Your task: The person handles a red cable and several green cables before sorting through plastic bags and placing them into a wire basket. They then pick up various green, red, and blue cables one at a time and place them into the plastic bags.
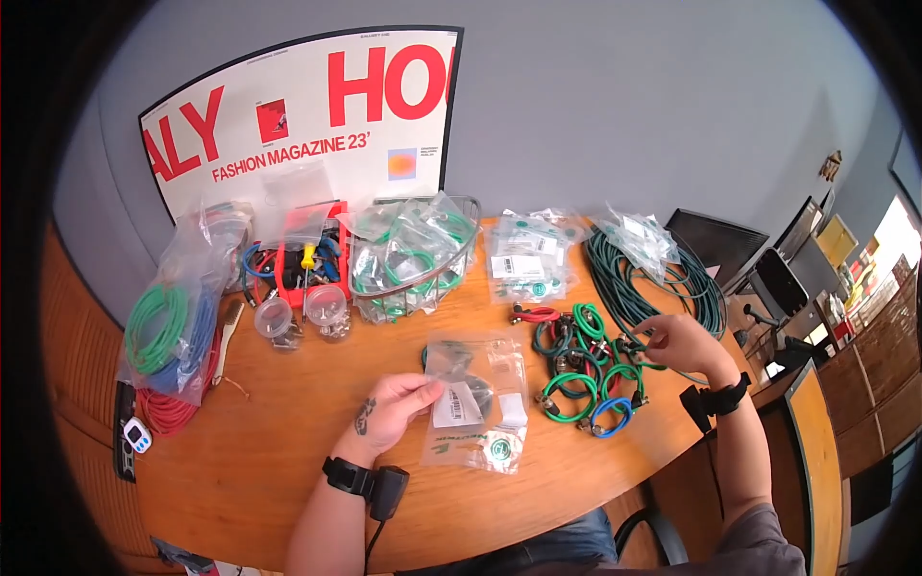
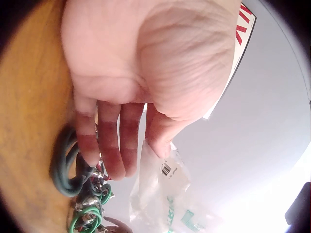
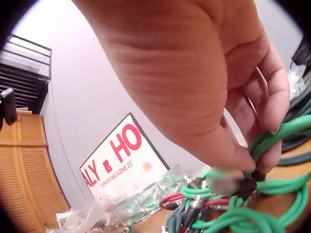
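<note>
In the head view my left hand [image 1: 392, 415] pinches the left edge of a clear plastic bag [image 1: 495, 437] with a barcode label; in the left wrist view the thumb presses on the bag [image 2: 160, 194]. A dark green coiled cable [image 2: 63, 165] lies on the table beside the fingers. My right hand [image 1: 684, 344] is at the right side of a pile of short green, red and blue cables [image 1: 576, 370]. In the right wrist view its thumb and fingers pinch a green cable [image 3: 291, 127] close to a connector.
Behind stand a wire basket [image 1: 423, 283] of bagged cables, a red bin [image 1: 338, 216] with a yellow screwdriver, and two small jars [image 1: 327, 305]. Flat bags [image 1: 533, 259] and a large dark cable coil [image 1: 615, 278] lie at the back right. Bagged cables [image 1: 158, 326] lie left.
</note>
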`<move>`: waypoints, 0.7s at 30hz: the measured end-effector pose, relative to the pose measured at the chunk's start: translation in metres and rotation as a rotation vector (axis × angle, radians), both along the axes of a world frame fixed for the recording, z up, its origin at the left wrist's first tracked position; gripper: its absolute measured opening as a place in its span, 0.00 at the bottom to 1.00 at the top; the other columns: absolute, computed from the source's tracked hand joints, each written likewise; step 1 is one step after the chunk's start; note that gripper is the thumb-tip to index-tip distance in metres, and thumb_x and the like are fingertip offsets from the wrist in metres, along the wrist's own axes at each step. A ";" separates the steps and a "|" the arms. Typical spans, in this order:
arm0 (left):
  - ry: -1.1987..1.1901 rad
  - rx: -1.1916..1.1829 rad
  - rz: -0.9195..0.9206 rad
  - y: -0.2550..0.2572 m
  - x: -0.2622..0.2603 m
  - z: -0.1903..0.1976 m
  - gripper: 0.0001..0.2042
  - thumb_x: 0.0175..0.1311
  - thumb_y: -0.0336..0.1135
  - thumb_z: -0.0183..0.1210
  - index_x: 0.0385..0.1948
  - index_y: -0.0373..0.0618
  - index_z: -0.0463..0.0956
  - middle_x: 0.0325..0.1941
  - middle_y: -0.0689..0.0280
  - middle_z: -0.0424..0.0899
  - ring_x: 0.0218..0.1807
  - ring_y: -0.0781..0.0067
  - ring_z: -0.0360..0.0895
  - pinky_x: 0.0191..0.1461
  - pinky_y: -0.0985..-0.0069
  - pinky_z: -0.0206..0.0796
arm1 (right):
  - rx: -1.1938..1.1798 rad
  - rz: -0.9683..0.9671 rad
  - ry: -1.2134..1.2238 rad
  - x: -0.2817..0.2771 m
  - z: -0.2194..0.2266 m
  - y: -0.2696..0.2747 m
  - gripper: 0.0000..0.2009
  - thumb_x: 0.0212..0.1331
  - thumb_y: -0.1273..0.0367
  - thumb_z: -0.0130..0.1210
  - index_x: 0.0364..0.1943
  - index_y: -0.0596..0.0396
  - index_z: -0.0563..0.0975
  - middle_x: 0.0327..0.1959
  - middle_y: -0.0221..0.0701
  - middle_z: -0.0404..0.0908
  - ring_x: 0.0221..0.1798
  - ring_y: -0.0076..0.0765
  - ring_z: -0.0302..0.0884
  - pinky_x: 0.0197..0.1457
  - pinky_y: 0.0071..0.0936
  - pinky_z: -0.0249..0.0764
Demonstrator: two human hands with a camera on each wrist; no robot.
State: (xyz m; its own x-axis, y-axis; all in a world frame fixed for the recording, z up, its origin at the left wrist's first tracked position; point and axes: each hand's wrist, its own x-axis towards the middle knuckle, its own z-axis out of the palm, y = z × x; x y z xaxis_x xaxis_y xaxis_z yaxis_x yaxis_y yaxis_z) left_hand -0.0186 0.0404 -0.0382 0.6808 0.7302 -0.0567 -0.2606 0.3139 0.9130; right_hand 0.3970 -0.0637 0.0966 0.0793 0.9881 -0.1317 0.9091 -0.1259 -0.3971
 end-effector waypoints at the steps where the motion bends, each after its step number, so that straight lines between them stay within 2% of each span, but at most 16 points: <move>1: 0.001 0.020 -0.009 0.001 -0.001 -0.002 0.12 0.72 0.32 0.54 0.46 0.31 0.78 0.45 0.60 0.84 0.46 0.71 0.81 0.54 0.72 0.72 | 0.068 -0.014 -0.094 0.004 0.004 -0.002 0.18 0.49 0.70 0.64 0.48 0.57 0.81 0.27 0.39 0.85 0.31 0.38 0.83 0.37 0.31 0.77; 2: 0.001 0.038 -0.016 0.001 -0.002 -0.003 0.13 0.72 0.32 0.53 0.46 0.30 0.78 0.46 0.59 0.83 0.47 0.71 0.81 0.55 0.72 0.72 | 0.135 -0.026 -0.188 0.005 0.008 -0.002 0.19 0.49 0.72 0.64 0.48 0.57 0.81 0.28 0.38 0.85 0.31 0.36 0.82 0.38 0.30 0.77; 4: 0.001 0.039 -0.014 -0.001 -0.001 0.000 0.13 0.72 0.32 0.53 0.48 0.30 0.78 0.47 0.59 0.83 0.48 0.70 0.80 0.56 0.72 0.72 | 0.260 -0.024 -0.153 -0.008 0.031 -0.009 0.19 0.51 0.78 0.59 0.50 0.58 0.80 0.29 0.41 0.84 0.32 0.37 0.81 0.40 0.30 0.77; 6: 0.008 0.037 -0.003 -0.002 -0.001 0.003 0.14 0.72 0.32 0.53 0.49 0.30 0.77 0.48 0.59 0.83 0.48 0.70 0.80 0.56 0.72 0.71 | 0.382 -0.071 -0.147 -0.034 0.055 -0.012 0.19 0.52 0.80 0.58 0.52 0.60 0.79 0.33 0.42 0.84 0.35 0.36 0.83 0.41 0.30 0.77; 8: -0.006 0.086 -0.034 -0.003 0.000 0.005 0.15 0.73 0.37 0.52 0.51 0.34 0.79 0.45 0.65 0.84 0.46 0.78 0.79 0.53 0.79 0.71 | 0.405 -0.095 0.076 -0.049 0.061 -0.010 0.21 0.55 0.82 0.56 0.56 0.58 0.77 0.37 0.38 0.84 0.40 0.29 0.82 0.45 0.27 0.76; 9: 0.000 0.084 -0.028 -0.003 0.000 0.006 0.15 0.73 0.37 0.52 0.51 0.34 0.79 0.45 0.65 0.84 0.46 0.78 0.79 0.53 0.79 0.71 | 0.423 -0.004 0.352 -0.048 0.053 -0.009 0.21 0.58 0.84 0.53 0.57 0.58 0.77 0.41 0.33 0.83 0.43 0.24 0.79 0.48 0.24 0.75; 10: -0.004 0.093 -0.024 -0.003 0.001 0.006 0.15 0.74 0.37 0.52 0.51 0.34 0.79 0.46 0.64 0.84 0.46 0.78 0.79 0.53 0.79 0.71 | 0.422 0.122 0.583 -0.058 0.049 -0.007 0.20 0.59 0.86 0.51 0.56 0.60 0.77 0.44 0.31 0.83 0.47 0.23 0.79 0.53 0.22 0.75; 12: -0.007 0.104 -0.019 -0.003 0.001 0.005 0.15 0.74 0.37 0.52 0.52 0.35 0.79 0.46 0.64 0.84 0.46 0.78 0.79 0.53 0.78 0.71 | 0.374 0.157 0.751 -0.081 0.040 -0.007 0.18 0.59 0.86 0.51 0.53 0.62 0.78 0.47 0.32 0.82 0.50 0.25 0.79 0.55 0.22 0.75; 13: -0.010 0.111 -0.020 -0.003 0.000 0.005 0.15 0.74 0.37 0.52 0.52 0.35 0.78 0.46 0.64 0.84 0.45 0.78 0.79 0.52 0.78 0.72 | 0.362 0.240 0.796 -0.086 0.033 -0.004 0.16 0.60 0.85 0.52 0.51 0.63 0.79 0.48 0.34 0.82 0.51 0.26 0.79 0.56 0.23 0.75; 18: -0.038 0.138 -0.007 -0.001 0.001 -0.001 0.16 0.74 0.36 0.52 0.53 0.35 0.78 0.46 0.63 0.84 0.45 0.77 0.80 0.50 0.78 0.73 | 0.303 0.150 0.903 -0.121 0.023 0.003 0.15 0.62 0.82 0.54 0.53 0.64 0.78 0.48 0.35 0.83 0.48 0.23 0.80 0.52 0.21 0.76; 20: -0.033 0.118 0.006 0.000 0.002 0.000 0.14 0.73 0.33 0.52 0.52 0.35 0.78 0.52 0.58 0.83 0.51 0.69 0.80 0.53 0.70 0.74 | 0.235 0.047 0.944 -0.126 0.022 0.006 0.15 0.63 0.81 0.55 0.53 0.63 0.78 0.44 0.33 0.85 0.45 0.21 0.80 0.47 0.18 0.77; 21: -0.036 0.118 0.009 0.000 0.002 0.000 0.14 0.73 0.33 0.52 0.52 0.35 0.78 0.52 0.58 0.83 0.51 0.69 0.80 0.53 0.70 0.74 | 0.277 0.013 0.949 -0.131 0.020 0.007 0.15 0.62 0.80 0.56 0.54 0.62 0.78 0.40 0.31 0.85 0.40 0.18 0.80 0.42 0.16 0.77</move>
State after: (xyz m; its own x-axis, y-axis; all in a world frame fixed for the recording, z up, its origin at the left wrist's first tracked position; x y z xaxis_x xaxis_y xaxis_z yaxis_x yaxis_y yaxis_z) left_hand -0.0162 0.0403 -0.0381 0.6742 0.7365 0.0542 -0.2958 0.2021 0.9336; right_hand 0.2661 -0.0566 0.1164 0.0497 0.9937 0.1007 0.1993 0.0889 -0.9759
